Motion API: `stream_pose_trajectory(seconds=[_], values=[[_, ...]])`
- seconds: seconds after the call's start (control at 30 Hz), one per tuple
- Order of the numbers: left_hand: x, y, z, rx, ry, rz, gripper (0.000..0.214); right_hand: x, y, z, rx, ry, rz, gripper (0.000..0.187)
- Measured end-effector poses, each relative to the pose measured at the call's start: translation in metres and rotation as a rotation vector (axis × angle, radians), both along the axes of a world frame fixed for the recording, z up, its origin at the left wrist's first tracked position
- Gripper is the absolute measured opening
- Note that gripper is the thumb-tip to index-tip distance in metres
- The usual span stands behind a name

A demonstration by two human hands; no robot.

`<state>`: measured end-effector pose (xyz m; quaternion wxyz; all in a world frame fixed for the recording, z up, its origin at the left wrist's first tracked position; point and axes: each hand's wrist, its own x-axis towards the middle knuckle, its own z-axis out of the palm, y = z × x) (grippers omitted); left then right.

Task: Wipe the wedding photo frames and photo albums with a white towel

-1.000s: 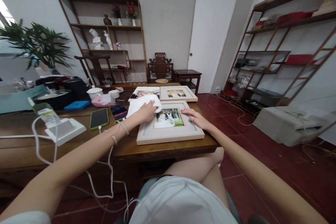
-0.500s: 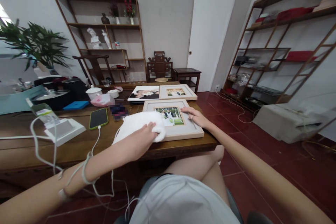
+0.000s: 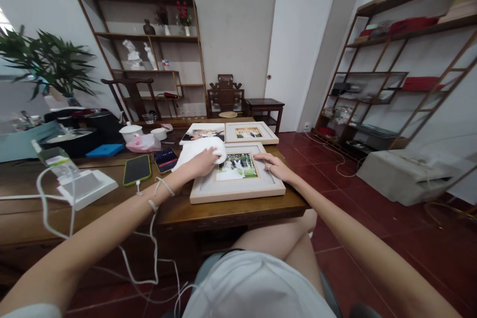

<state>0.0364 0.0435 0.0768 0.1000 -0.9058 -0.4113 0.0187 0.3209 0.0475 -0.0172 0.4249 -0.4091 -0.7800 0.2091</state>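
A pale wooden picture frame (image 3: 238, 190) with a photo in it lies flat at the near right corner of the dark wooden table (image 3: 223, 211). My left hand (image 3: 200, 163) is closed on a white cloth (image 3: 201, 148) and presses it on the frame's upper left part. My right hand (image 3: 274, 165) lies flat with fingers spread on the frame's right side. A second framed photo (image 3: 250, 132) and a photo book (image 3: 203, 132) lie just behind.
Left of the frame lie a dark phone (image 3: 166, 158) and a green-cased phone (image 3: 137, 169) on a white cable. Farther left are a white box (image 3: 86, 185), a blue box (image 3: 105, 149), white cups (image 3: 130, 131) and a plant (image 3: 44, 62). Shelves line both walls.
My left hand with the cloth went from the frame's top left down to its near left corner and is now back at the top left. My right hand stayed on the frame.
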Motion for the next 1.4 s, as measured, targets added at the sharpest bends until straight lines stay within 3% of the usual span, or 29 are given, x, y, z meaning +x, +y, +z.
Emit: stream_pose_trajectory(seconds=[0.1, 0.23, 0.37, 0.6, 0.73, 0.97, 1.13, 1.27, 1.4], values=[[0.006, -0.023, 0.009, -0.063, 0.094, 0.01, 0.025, 0.001, 0.001, -0.002, 0.011, 0.001, 0.002, 0.053], [0.013, -0.078, 0.018, -0.159, 0.257, -0.008, 0.026, 0.002, 0.001, -0.003, 0.02, -0.003, -0.001, 0.051], [0.023, -0.105, 0.015, -0.119, 0.192, -0.104, 0.027, 0.002, 0.001, -0.004, 0.015, -0.005, 0.0, 0.052], [0.082, -0.071, -0.006, -0.155, -0.052, -0.26, 0.024, 0.006, 0.005, -0.007, 0.017, 0.011, 0.006, 0.043], [0.096, -0.069, -0.011, -0.162, -0.097, -0.268, 0.025, 0.007, 0.007, -0.007, -0.002, 0.011, -0.023, 0.041], [0.061, -0.085, 0.001, -0.134, 0.066, -0.221, 0.028, 0.004, 0.002, -0.003, 0.008, -0.012, -0.004, 0.054], [0.024, -0.087, 0.025, -0.192, 0.252, 0.006, 0.026, 0.003, -0.001, -0.001, -0.016, -0.013, -0.009, 0.054], [0.005, -0.071, 0.034, -0.241, 0.253, 0.077, 0.022, 0.001, -0.003, 0.002, -0.019, 0.0, -0.025, 0.053], [0.008, -0.036, 0.019, -0.06, 0.065, 0.112, 0.027, -0.002, -0.006, 0.006, -0.019, 0.016, -0.025, 0.056]])
